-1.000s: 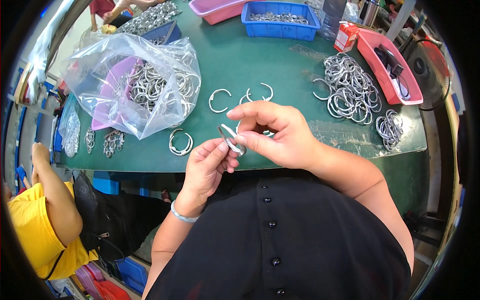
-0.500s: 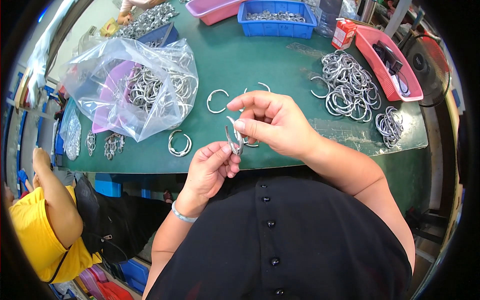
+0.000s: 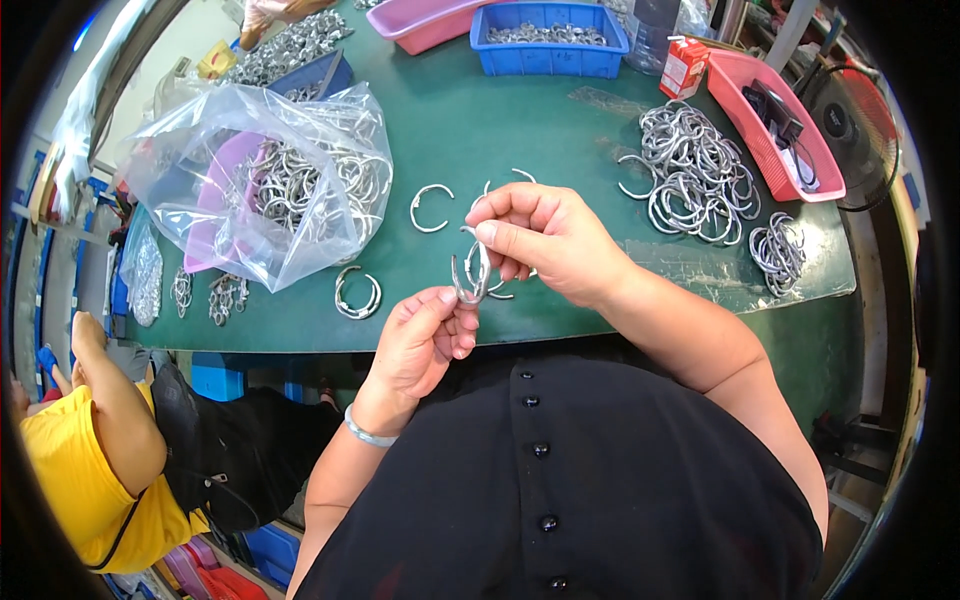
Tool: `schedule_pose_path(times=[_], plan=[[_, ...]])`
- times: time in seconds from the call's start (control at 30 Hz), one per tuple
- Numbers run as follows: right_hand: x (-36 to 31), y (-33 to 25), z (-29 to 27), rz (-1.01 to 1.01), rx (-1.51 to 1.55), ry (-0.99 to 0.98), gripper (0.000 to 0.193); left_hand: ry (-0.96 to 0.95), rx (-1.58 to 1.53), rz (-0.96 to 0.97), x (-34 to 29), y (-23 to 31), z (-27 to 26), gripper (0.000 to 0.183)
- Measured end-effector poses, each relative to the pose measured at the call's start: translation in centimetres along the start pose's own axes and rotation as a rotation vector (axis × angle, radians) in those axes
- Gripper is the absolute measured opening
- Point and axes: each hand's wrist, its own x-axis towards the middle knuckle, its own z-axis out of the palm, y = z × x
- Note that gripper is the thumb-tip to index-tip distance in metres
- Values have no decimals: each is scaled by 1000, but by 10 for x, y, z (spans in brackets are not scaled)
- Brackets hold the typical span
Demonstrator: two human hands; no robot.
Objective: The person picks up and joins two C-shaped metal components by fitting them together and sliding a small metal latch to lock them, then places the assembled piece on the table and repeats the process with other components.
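Note:
Between my two hands is a curved silver metal ring point(image 3: 484, 272) with open ends. My left hand point(image 3: 424, 335) pinches its lower part between thumb and fingers. Thumb and fingertips of my right hand point(image 3: 545, 240) are closed on its upper end. Beyond my hands a C-shaped metal ring point(image 3: 414, 212) lies on the green table. More open rings lie partly hidden behind my right hand. Left of my left hand, a pair of rings point(image 3: 358, 293) rests near the table's front edge.
A clear plastic bag point(image 3: 300, 245) holding a pink tub and many rings stands at left. Rings are heaped point(image 3: 695, 175) at right beside a pink basket point(image 3: 775, 130). A blue bin point(image 3: 550, 62) of small metal parts sits at the back. A person in yellow point(image 3: 75, 465) is at left.
The ring has turned in my fingers, so its curve shows more openly. My right fingers have closed onto its upper end. The far person's hand at the back left has shifted.

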Motion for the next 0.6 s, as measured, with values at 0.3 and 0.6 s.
schedule_pose_path(times=[0.3, 0.6], plan=[[-3, 5, 10, -95, -104, -104, 21, -94, -48, 35, 9, 0, -6, 19], [-8, 4, 5, -29, -127, -50, 18, -360, -86, 76, 5, 7, -13, 28]])
